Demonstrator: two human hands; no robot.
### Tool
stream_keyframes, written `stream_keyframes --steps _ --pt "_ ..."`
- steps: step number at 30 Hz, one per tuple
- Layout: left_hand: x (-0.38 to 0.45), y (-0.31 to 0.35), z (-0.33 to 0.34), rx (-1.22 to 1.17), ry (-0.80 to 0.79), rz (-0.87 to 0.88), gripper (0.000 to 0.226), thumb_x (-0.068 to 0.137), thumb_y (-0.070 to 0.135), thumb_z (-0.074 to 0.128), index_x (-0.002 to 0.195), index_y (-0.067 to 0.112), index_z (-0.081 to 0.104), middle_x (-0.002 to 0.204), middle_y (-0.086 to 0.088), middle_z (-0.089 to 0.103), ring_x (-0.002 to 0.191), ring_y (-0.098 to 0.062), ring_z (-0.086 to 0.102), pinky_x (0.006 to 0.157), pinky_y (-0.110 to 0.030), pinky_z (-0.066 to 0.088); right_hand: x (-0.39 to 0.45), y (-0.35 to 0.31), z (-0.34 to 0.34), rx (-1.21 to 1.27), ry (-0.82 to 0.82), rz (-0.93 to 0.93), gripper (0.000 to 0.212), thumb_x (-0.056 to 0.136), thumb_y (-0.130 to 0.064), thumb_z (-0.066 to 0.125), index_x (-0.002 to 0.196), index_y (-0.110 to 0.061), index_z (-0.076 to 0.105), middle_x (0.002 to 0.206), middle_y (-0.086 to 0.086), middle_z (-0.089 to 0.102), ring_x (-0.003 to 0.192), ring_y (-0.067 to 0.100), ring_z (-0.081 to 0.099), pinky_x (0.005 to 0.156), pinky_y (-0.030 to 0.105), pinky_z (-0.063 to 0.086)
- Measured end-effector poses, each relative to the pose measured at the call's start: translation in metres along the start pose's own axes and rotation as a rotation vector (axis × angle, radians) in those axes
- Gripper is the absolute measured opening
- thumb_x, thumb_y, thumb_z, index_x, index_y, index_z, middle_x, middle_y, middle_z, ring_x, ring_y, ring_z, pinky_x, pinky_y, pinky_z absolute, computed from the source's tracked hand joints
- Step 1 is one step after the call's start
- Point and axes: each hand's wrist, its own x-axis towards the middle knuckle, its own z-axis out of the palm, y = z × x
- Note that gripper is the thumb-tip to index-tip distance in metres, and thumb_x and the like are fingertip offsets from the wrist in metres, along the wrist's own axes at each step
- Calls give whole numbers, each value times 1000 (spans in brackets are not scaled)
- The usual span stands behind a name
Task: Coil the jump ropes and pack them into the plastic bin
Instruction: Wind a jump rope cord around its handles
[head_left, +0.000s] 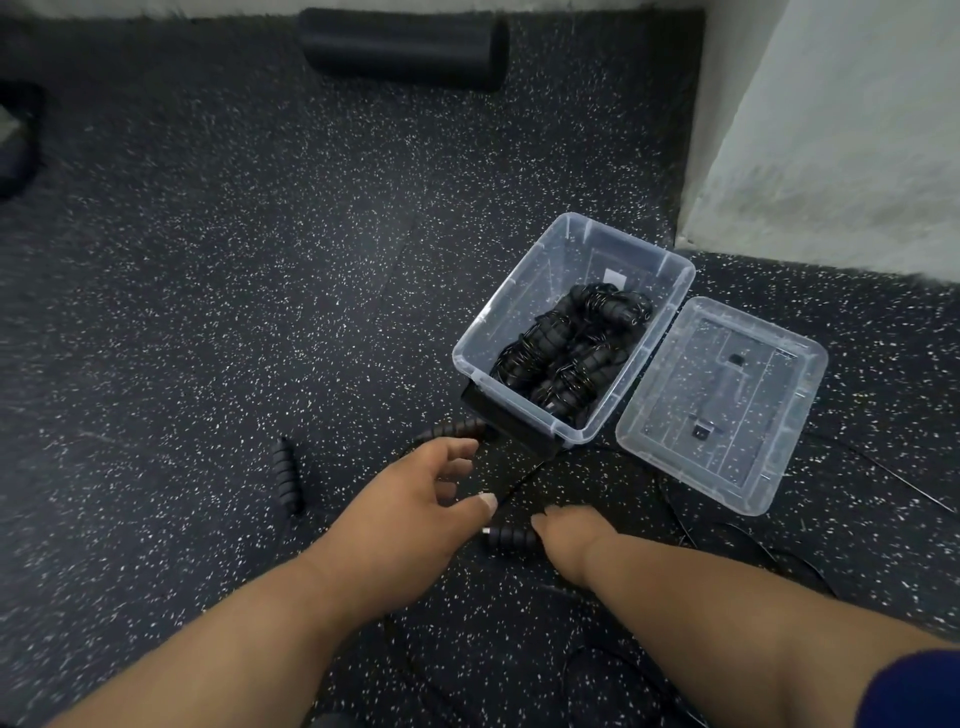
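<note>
A clear plastic bin (524, 291) stands on the speckled floor and holds several coiled black jump ropes (571, 348). My right hand (576, 540) grips a ribbed black handle (511, 538) lying on the floor. My left hand (421, 499) hovers open just left of it, fingers spread. A second handle (457, 430) lies beyond my left fingertips, by the bin's near corner. A third handle (288, 478) lies further left. Thin black rope (675, 509) trails loosely over the floor near my right arm.
The bin's clear lid (722, 410) lies flat to the right of the bin. A black foam roller (405, 47) rests by the far wall. A white wall corner (810, 130) stands behind the bin. A dark object (18, 140) sits at the left edge.
</note>
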Motion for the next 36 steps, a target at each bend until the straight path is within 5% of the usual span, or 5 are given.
stream_keyframes --steps 15,23,27,31,36 --pt "-8 -9 -6 280 -49 -72 77 95 33 69 160 39 30 145 5 50 58 -1 64 50 -21 49 -105 54 -88 1411 23 -182 36 62 -8 50 98 -7 55 77 9 62 68 17 60 57 25 46" --pt "-54 24 14 21 -48 91 29 108 47 50 136 44 59 68 24 61 49 1 52 48 -16 40 -217 30 -155 1594 293 -471 51 60 -8 49 110 -5 56 79 15 60 70 26 54 56 35 30" --pt "-85 52 29 -212 -40 194 43 113 41 37 107 26 77 97 13 80 97 -6 73 96 -26 53 -268 15 -151 1581 493 -279 32 77 -20 56 108 -19 63 92 9 65 72 17 60 60 30 40" --pt "-125 84 34 -440 -33 259 55 115 40 29 108 6 72 92 -12 81 89 -25 78 83 -36 59 -307 -4 -115 1350 513 -45 86 82 -45 63 161 -37 29 138 2 62 119 20 61 90 34 46" --pt "-164 109 36 -528 -6 355 61 113 47 28 105 5 71 92 -18 79 81 -27 74 71 -35 58 -377 -59 -80 1431 352 -189 37 101 -19 48 126 -44 59 104 -28 68 100 0 57 78 21 40"
